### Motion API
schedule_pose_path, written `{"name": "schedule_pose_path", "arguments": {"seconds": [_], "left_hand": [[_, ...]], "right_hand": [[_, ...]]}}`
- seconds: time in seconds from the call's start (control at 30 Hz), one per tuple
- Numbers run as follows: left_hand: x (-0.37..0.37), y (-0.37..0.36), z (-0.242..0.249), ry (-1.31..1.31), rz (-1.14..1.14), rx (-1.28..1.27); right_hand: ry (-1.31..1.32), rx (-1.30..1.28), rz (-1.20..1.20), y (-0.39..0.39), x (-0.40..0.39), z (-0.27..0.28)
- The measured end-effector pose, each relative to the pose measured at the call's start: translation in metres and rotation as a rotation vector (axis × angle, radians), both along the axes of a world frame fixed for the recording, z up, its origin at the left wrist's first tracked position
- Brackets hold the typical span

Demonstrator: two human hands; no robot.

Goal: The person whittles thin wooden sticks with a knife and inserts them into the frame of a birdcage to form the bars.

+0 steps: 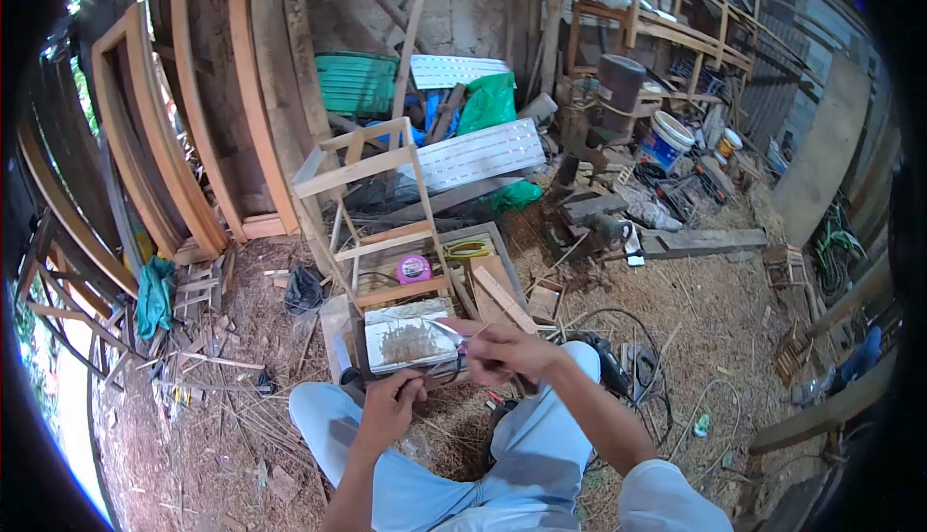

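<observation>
At the far left, tall wooden frames [253, 88] lean upright, which presumably keeps them off the littered floor. A black plastic bag [304, 289] lies on the ground to their right. Next comes an open wooden frame [386, 241], standing just beyond the white board [410, 337]; that board, marked with a brown patch, lies in front of the seated person, between the knees and the frame, probably so both hands reach it easily. A pink tape measure [413, 268] sits at the frame's base, and yellow-handled pliers [466, 249] lie just right of it, both seemingly put within reach. Farther right, a wood strip [505, 300] lies aslant, and a blue-and-white bucket [664, 151] stands well apart, in the clutter behind.

As for the hands, the left hand [394, 405] comes up from below, its fingers curled and drawn together with the thumb by the board's near edge; a thin dark piece shows between the hands, but it is too small to tell whether the left fingers pinch it. The right hand [502, 350] reaches in from the lower right, knuckles up, clamped on a pointed blade [448, 330] whose tip faces left over the board, a hold that likely gives control of the point
</observation>
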State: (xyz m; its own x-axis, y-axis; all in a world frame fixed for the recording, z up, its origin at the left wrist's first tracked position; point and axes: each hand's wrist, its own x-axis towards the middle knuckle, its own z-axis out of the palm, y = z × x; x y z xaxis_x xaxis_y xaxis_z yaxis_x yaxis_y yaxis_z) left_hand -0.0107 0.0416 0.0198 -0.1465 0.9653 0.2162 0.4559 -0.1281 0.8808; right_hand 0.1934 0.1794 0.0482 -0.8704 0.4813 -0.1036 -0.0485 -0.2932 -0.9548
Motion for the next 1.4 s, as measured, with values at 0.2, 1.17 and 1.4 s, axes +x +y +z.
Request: {"name": "schedule_pose_path", "arguments": {"seconds": [0.2, 1.17, 1.4], "left_hand": [[0.005, -0.007, 0.008, -0.028, -0.069, -0.085], [0.002, -0.02, -0.005, 0.08, 0.08, 0.129], [0.022, -0.004, 0.007, 0.297, 0.212, 0.303]], "right_hand": [[-0.192, 0.189, 0.152, 0.022, 0.005, 0.026], [-0.027, 0.038, -0.221, 0.038, 0.039, 0.04], [-0.073, -0.01, 0.042, -0.01, -0.005, 0.024]]}}
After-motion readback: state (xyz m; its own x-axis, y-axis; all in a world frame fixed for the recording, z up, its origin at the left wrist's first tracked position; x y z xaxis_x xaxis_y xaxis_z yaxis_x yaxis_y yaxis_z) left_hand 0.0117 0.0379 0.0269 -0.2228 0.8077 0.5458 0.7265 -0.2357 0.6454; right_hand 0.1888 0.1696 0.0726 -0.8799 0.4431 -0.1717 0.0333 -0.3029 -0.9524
